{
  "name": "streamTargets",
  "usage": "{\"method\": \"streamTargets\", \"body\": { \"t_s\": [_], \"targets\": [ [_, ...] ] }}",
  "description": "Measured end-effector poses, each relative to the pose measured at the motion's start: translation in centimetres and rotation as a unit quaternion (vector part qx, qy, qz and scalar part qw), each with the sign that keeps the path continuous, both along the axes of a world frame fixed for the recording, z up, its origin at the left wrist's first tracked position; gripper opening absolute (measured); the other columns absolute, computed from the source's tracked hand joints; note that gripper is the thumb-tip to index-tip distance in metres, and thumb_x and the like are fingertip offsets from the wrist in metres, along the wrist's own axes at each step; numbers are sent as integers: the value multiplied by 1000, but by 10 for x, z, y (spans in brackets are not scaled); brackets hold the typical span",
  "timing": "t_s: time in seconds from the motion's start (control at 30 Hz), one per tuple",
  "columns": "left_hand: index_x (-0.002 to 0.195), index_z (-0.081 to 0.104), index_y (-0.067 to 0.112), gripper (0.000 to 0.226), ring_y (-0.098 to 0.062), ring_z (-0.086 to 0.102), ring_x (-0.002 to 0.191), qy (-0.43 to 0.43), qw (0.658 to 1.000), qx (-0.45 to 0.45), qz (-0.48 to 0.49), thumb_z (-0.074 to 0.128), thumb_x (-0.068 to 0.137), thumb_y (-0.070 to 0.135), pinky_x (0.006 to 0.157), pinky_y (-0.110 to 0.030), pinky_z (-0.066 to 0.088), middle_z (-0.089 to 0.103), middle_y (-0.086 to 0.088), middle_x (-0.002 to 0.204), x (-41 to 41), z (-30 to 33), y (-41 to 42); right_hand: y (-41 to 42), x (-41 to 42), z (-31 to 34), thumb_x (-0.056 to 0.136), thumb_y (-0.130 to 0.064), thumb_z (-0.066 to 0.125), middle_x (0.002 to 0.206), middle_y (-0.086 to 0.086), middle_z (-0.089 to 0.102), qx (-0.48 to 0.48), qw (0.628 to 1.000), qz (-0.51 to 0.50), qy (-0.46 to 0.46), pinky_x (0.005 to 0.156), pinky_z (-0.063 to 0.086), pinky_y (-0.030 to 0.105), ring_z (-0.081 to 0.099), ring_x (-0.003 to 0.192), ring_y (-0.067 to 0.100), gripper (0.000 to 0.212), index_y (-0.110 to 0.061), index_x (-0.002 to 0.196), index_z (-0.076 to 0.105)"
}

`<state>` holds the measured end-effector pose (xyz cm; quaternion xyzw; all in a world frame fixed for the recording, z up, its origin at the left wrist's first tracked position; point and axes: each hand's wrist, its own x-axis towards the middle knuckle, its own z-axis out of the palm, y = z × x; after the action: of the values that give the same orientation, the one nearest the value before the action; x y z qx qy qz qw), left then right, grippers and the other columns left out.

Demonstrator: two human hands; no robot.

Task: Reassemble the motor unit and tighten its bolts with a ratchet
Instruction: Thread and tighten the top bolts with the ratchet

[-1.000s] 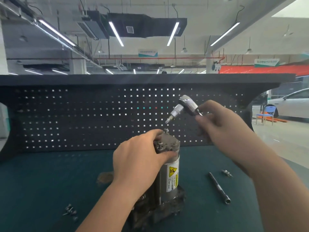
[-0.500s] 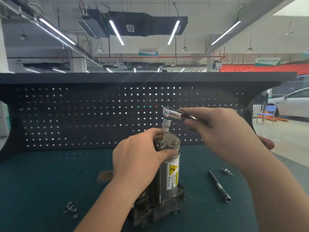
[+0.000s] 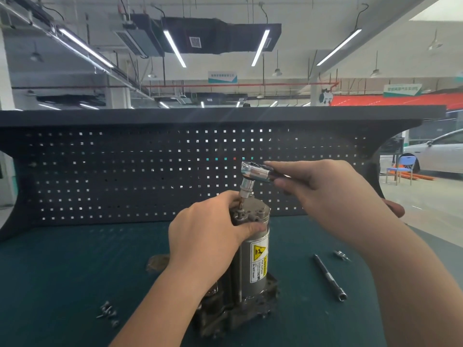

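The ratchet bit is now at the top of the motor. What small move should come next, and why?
Probably swing the ratchet handle to begin tightening. Its bit stands on a bolt atop the motor unit, the left hand grips the motor top, and the right hand holds the handle.

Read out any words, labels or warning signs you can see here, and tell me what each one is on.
"WARNING", "Hot surface", "Do NOT touch": sideways on the white and yellow sticker on the motor unit, below a black-on-yellow hazard triangle. The finer print is blurred.
Hanging ceiling sign: too blurred to read.
Green and white banner at far right: too blurred to read.
Ratchet: no readable marking.
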<state>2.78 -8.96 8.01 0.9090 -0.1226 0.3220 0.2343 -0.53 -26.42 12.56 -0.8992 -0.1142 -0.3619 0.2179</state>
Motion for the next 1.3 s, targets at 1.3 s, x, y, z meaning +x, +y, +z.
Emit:
{"method": "streamTargets", "body": {
  "t_s": [1.3],
  "targets": [
    [94, 69, 52, 14, -5, 70, 88, 45, 937, -260, -229, 67, 85, 41, 91, -46, 52, 74, 19, 82, 21, 10, 10, 17, 25, -7, 97, -38, 50, 83, -18, 61, -84, 982, -18, -168, 77, 12, 34, 49, 91, 16, 28, -52, 119, 59]
  ]
}}
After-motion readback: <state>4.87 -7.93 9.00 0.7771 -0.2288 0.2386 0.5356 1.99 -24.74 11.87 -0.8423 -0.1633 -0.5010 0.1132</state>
